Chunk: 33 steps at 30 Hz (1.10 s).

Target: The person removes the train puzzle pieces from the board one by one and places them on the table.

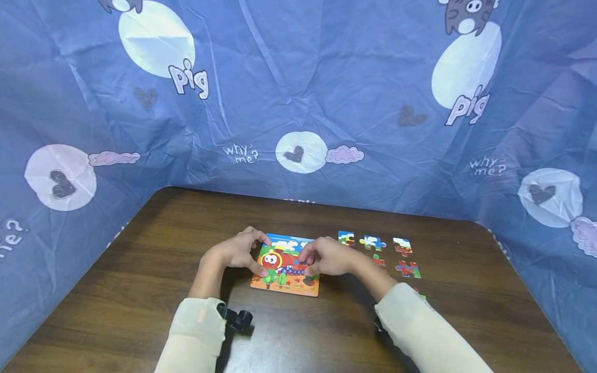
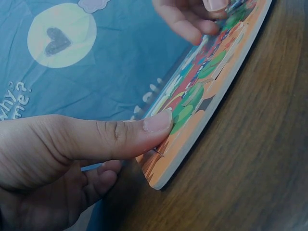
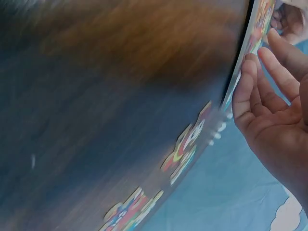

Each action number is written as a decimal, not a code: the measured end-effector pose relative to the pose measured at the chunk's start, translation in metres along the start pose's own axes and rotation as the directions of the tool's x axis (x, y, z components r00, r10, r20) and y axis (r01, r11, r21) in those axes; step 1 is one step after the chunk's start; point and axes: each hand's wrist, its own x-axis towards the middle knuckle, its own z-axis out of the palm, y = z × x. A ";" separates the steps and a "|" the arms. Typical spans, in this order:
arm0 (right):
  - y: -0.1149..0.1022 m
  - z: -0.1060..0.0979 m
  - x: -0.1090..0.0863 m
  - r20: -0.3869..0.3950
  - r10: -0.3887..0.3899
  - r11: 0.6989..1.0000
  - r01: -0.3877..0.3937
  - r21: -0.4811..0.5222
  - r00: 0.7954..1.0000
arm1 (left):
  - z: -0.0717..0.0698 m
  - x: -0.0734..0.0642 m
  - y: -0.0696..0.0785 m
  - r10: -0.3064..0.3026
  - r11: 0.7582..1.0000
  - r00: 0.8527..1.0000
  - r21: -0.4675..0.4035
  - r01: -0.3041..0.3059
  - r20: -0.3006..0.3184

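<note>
A jigsaw puzzle board [image 1: 289,291] with a red cartoon train lies flat on the wooden table. My left hand [image 1: 237,250] straddles its left side, the thumb pressing the picture near the lower left and the index finger touching the upper left. Over the right part of the board, my right hand [image 1: 330,256] lowers bent fingertips to the picture, thumb and index apart. I see no piece between them, though part of that gap is hidden. In the left wrist view, one jigsaw piece [image 2: 226,62] seems to stand slightly raised above the board's surface.
Several loose jigsaw pieces lie right of the board, among them a blue-and-white piece [image 1: 372,242], a red-and-white piece [image 1: 402,245] and a red piece [image 1: 408,269]. My right forearm partly covers others. A blue printed curtain [image 1: 298,103] hangs behind the table [image 1: 186,217].
</note>
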 end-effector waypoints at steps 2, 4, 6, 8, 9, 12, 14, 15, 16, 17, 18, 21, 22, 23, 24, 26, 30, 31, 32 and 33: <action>-0.004 0.004 0.001 0.009 -0.001 1.000 0.001 -0.006 1.000 | 0.000 0.000 0.000 0.000 1.000 1.000 -0.002 0.000 0.002; -0.007 0.007 0.003 0.017 -0.001 1.000 0.001 -0.015 1.000 | -0.001 -0.001 0.000 0.005 1.000 1.000 0.001 -0.005 0.002; -0.010 0.010 0.004 0.014 -0.002 1.000 0.003 -0.026 1.000 | -0.001 -0.001 0.000 0.010 1.000 1.000 0.004 -0.010 0.002; -0.012 0.014 0.005 0.005 -0.013 0.999 0.013 -0.045 1.000 | -0.001 -0.001 -0.001 0.014 1.000 1.000 0.006 -0.014 0.001; -0.012 0.016 0.006 -0.001 -0.020 0.998 0.020 -0.053 1.000 | -0.001 -0.001 -0.001 0.015 1.000 1.000 0.007 -0.015 0.001; -0.013 0.021 0.008 -0.026 -0.040 0.996 0.038 -0.081 0.999 | -0.001 -0.001 -0.001 0.014 1.000 1.000 0.006 -0.014 0.002; -0.012 0.023 0.008 -0.042 -0.045 0.995 0.041 -0.089 0.998 | -0.001 -0.001 -0.001 0.017 1.000 1.000 0.005 -0.017 0.003; -0.012 0.024 0.008 -0.048 -0.042 0.995 0.037 -0.091 0.998 | -0.001 -0.001 -0.001 0.018 1.000 1.000 0.005 -0.018 0.004; -0.012 0.025 0.008 -0.055 -0.042 0.995 0.037 -0.092 0.998 | -0.001 0.000 -0.001 0.019 1.000 1.000 0.003 -0.019 0.005; -0.012 0.025 0.008 -0.059 -0.040 0.995 0.035 -0.091 0.997 | -0.001 0.000 -0.001 0.021 1.000 1.000 0.002 -0.021 0.005; -0.013 0.025 0.008 -0.062 -0.036 0.996 0.031 -0.086 0.997 | -0.001 0.000 -0.001 0.023 1.000 1.000 0.001 -0.023 0.006; -0.014 0.026 0.008 -0.065 -0.031 0.996 0.025 -0.080 0.997 | -0.002 -0.001 0.000 0.034 0.999 0.999 -0.001 -0.034 0.005; -0.014 0.026 0.008 -0.067 -0.031 0.996 0.025 -0.080 0.997 | -0.001 -0.001 0.000 0.037 0.999 0.999 -0.001 -0.037 0.005; -0.015 0.026 0.008 -0.068 -0.029 0.996 0.024 -0.081 0.997 | -0.001 -0.002 0.000 0.040 0.999 0.999 -0.001 -0.040 0.005; -0.015 0.026 0.008 -0.070 -0.029 0.996 0.023 -0.084 0.997 | -0.001 -0.002 0.001 0.043 0.999 0.999 0.000 -0.043 0.005; -0.015 0.027 0.009 -0.077 -0.030 0.996 0.023 -0.089 0.997 | -0.001 -0.002 0.001 0.053 0.999 0.999 0.004 -0.053 0.003; -0.016 0.030 0.010 -0.083 -0.013 0.996 0.005 -0.094 0.996 | -0.001 -0.002 0.001 0.056 0.998 0.998 0.004 -0.056 0.003; -0.016 0.030 0.010 -0.080 -0.006 0.996 -0.001 -0.087 0.997 | -0.001 -0.002 0.001 0.056 0.998 0.998 0.003 -0.056 0.003; -0.016 0.030 0.010 -0.076 0.001 0.997 -0.007 -0.079 0.997 | -0.001 -0.002 0.000 0.055 0.998 0.998 0.002 -0.055 0.003; -0.017 0.030 0.011 -0.069 0.012 0.997 -0.016 -0.069 0.998 | -0.001 -0.002 0.000 0.050 0.999 0.999 0.000 -0.050 0.002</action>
